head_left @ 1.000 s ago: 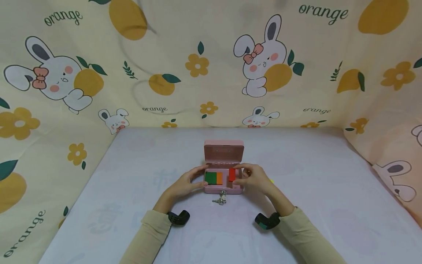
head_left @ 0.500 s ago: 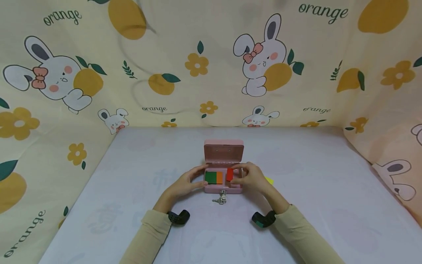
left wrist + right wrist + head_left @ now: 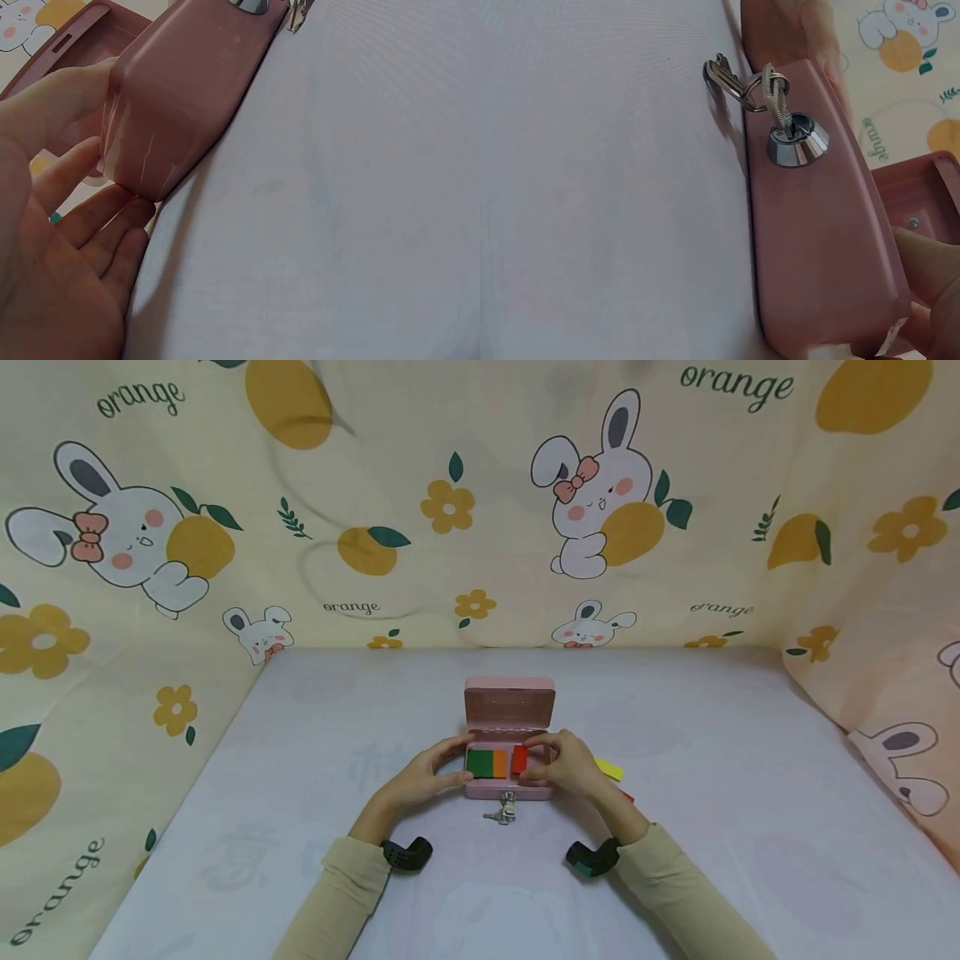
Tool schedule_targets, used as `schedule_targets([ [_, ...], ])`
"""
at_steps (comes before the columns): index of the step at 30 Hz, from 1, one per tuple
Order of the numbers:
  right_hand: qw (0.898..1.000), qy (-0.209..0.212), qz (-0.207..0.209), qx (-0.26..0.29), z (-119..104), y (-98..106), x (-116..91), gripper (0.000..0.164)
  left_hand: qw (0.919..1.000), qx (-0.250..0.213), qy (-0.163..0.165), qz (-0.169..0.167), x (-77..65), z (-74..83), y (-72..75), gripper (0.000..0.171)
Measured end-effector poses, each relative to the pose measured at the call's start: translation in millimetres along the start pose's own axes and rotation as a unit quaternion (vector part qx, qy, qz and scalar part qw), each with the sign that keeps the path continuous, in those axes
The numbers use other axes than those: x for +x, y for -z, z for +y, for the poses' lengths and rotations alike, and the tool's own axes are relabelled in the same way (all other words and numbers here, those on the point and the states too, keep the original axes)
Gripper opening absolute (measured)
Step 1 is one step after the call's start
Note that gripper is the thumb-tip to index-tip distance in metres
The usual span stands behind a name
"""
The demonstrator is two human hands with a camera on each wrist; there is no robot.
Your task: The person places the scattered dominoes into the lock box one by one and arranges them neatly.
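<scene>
Pinching a red block point(image 3: 519, 759) inside the open pink box point(image 3: 486, 793), right hand point(image 3: 562, 765) at head view's centre, left hand point(image 3: 423, 774) gripping the box's end, left wrist view showing that grip at left, right wrist view showing keys point(image 3: 778, 105) at upper centre

Person's forearms, head view: the left sleeve point(image 3: 337, 889) and right sleeve point(image 3: 686, 893) are long, pale beige and softly creased, each ending in a wide cuff behind the wrist. The left hand point(image 3: 422, 777) and right hand point(image 3: 570, 765) are bare. A black, bent left wrist unit point(image 3: 409, 855) has rounded ends; the matching right wrist unit point(image 3: 592, 858) bears a teal-green patch on its lower face.
</scene>
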State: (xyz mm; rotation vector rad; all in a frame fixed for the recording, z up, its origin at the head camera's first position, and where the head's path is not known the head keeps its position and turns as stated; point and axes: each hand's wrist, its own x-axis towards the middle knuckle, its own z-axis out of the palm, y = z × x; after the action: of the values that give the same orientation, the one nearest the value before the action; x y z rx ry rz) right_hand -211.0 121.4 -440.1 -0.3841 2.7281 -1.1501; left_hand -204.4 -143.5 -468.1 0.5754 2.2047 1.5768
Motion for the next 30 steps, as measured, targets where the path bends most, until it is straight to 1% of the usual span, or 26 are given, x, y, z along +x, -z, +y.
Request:
schedule_targets([
  [4, 1.0, 0.002, 0.002, -0.004, 0.0, -2.8, 1.1, 0.048, 1.0, 0.001, -0.003, -0.001, 0.8, -1.0, 0.1, 0.067],
  [11, 0.999, -0.045, 0.006, -0.006, -2.7, -8.3, 3.1, 0.049, 1.0, 0.0, -0.002, -0.001, 0.5, 1.3, 0.2, 0.068],
  [15, 0.998, -0.059, 0.008, -0.002, -2.7, -10.9, 3.2, 0.048, 1.0, 0.0, -0.002, -0.002, 0.2, 1.8, 0.1, 0.068],
  [20, 0.998, -0.064, 0.01, -0.002, -3.1, -12.0, 3.4, 0.047, 1.0, -0.001, -0.003, -0.003, 0.5, -0.3, 0.0, 0.068],
  [28, 0.998, -0.059, 0.013, -0.007, -3.9, -13.0, 3.3, 0.048, 0.9999, 0.004, 0.01, 0.001, 0.8, -0.8, -0.4, 0.068],
  [30, 0.998, -0.062, 0.013, -0.009, -3.9, -13.3, 3.2, 0.048, 1.0, 0.005, 0.006, -0.001, 0.3, -0.4, -0.2, 0.068],
])
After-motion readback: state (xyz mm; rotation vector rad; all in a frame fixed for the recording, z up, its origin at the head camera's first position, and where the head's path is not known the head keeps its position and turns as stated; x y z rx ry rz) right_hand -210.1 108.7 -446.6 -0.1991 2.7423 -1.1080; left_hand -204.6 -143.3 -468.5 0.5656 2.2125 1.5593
